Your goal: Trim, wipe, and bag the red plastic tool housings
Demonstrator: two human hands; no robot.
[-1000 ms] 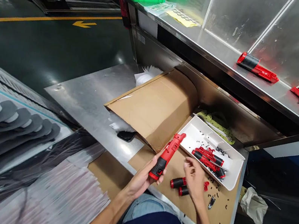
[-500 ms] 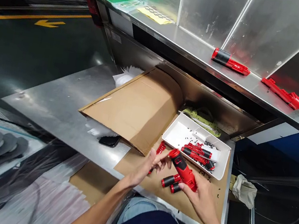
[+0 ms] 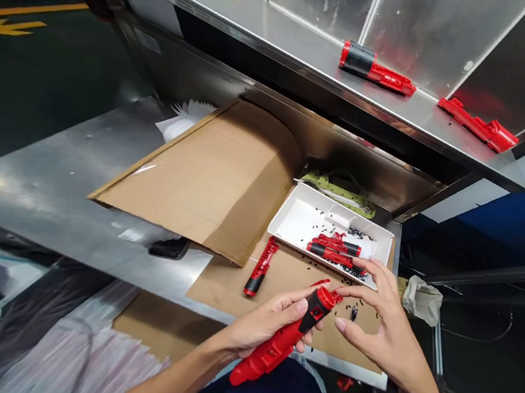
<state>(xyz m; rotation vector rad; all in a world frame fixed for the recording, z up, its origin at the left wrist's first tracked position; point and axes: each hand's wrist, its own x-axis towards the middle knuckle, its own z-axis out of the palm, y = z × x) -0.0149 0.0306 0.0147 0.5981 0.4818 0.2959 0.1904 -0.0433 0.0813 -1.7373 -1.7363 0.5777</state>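
Observation:
My left hand (image 3: 264,321) is wrapped round a red and black plastic housing (image 3: 275,347), which tilts with its round open end up and to the right. Just right of that end, my right hand (image 3: 389,325) has its fingers spread and nothing in them. A smaller red and black part (image 3: 260,268) lies on the brown cardboard, left of a white tray (image 3: 296,214). In the tray are several red and black parts (image 3: 334,247) and many tiny black pieces. Another red part behind the housing is mostly hidden by it and my hands.
On the metal shelf lie a red and black housing (image 3: 377,68) and a red shell (image 3: 478,125). A bent cardboard sheet (image 3: 200,176) stands left of the tray, with a dark phone-like object (image 3: 168,248) at its lower edge. Behind the tray is a yellow-green patterned item (image 3: 338,194).
The housing has passed from my right hand to my left and now points its red lower end down-left. My right hand has let go and opened. The view has shifted.

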